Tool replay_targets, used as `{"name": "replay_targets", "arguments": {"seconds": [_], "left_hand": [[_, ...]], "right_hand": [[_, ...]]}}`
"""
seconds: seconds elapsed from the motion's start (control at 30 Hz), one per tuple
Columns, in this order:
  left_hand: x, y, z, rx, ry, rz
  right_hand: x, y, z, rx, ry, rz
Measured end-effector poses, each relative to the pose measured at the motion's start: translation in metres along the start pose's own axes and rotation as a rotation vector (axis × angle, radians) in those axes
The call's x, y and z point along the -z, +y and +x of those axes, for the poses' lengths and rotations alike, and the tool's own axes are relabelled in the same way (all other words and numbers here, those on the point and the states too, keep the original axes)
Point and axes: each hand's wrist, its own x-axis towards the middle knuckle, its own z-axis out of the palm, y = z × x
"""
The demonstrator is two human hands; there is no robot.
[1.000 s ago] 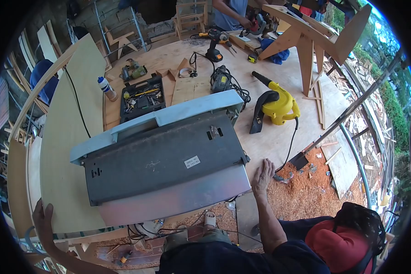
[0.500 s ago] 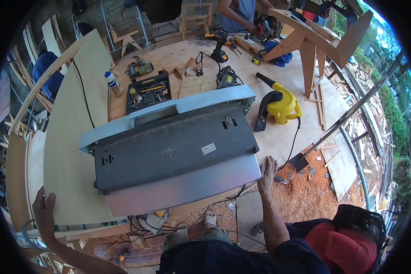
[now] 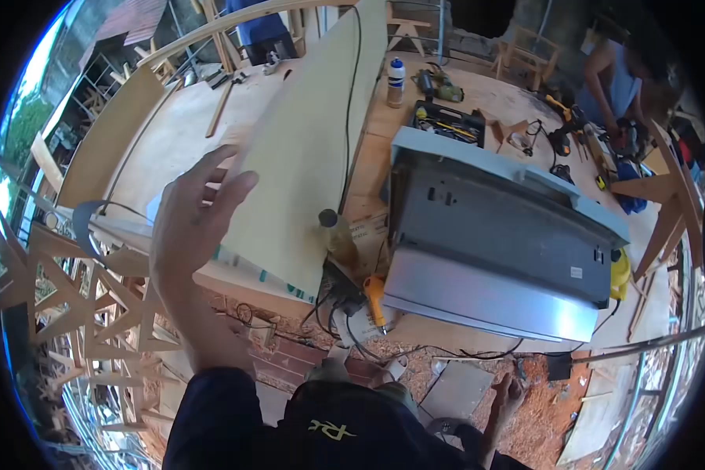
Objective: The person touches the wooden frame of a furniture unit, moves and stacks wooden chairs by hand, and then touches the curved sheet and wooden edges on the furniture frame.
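My left hand (image 3: 200,207) is raised at the near-left side of a thin pale plywood sheet (image 3: 301,157). Its fingers are apart and hold nothing; I cannot tell whether it touches the sheet. Low at my right side, my right hand (image 3: 507,395) hangs over the ground with loosely bent fingers and nothing visible in it. A dark grey metal housing (image 3: 493,231) with a pale blue frame and shiny front panel lies on the workbench, apart from both hands. Between sheet and housing are a yellowish cylinder (image 3: 338,239) and an orange-yellow power tool (image 3: 374,301).
A bottle (image 3: 395,84) and an open tool case (image 3: 464,125) sit behind the housing. A yellow blower (image 3: 620,274) is partly hidden at right. Cables (image 3: 446,352) hang along the bench edge. A co-worker (image 3: 612,82) works at back right; wooden frames (image 3: 102,313) crowd the left.
My view has swung left. My left hand has come off the sheet's near edge and risen; my right hand has left the housing's corner and dropped to my side. The cylinder now shows.
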Motion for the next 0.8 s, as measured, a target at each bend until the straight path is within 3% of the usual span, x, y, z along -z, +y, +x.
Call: {"name": "replay_targets", "arguments": {"seconds": [0.07, 0.13, 0.17, 0.23, 0.27, 0.37, 0.47, 0.5, 0.7, 0.8], "left_hand": [[0.005, -0.007, 0.001, -0.051, -0.051, -0.102], [0.013, -0.009, -0.001, -0.102, -0.076, -0.092], [0.018, -0.021, 0.000, -0.235, 0.011, -0.032], [0.026, -0.045, -0.001, -0.486, 0.162, 0.097], [0.040, -0.047, 0.001, -0.400, 0.138, 0.126], [0.054, -0.081, 0.021, -0.407, 0.021, 0.157], [0.052, -0.076, 0.020, -0.237, -0.238, 0.127], [0.052, -0.076, 0.018, -0.217, -0.223, 0.137], [0.056, -0.080, 0.010, -0.282, -0.261, 0.109], [0.067, -0.081, 0.011, -0.306, -0.365, 0.074]], "right_hand": [[-0.021, 0.014, -0.026, -0.093, -0.113, -0.021], [-0.045, -0.001, -0.043, 0.079, -0.277, -0.218], [-0.059, -0.012, -0.049, 0.173, -0.344, -0.312], [-0.092, -0.052, -0.064, 0.392, -0.350, -0.145], [-0.097, -0.048, -0.064, 0.360, -0.427, -0.228], [-0.123, -0.042, -0.069, 0.529, -0.355, -0.333], [-0.138, -0.042, -0.067, 0.496, -0.457, -0.480], [-0.143, -0.044, -0.067, 0.515, -0.462, -0.523], [-0.160, -0.030, -0.073, 0.560, -0.380, -0.948], [-0.171, -0.023, -0.073, 0.592, -0.407, -0.882]]}}
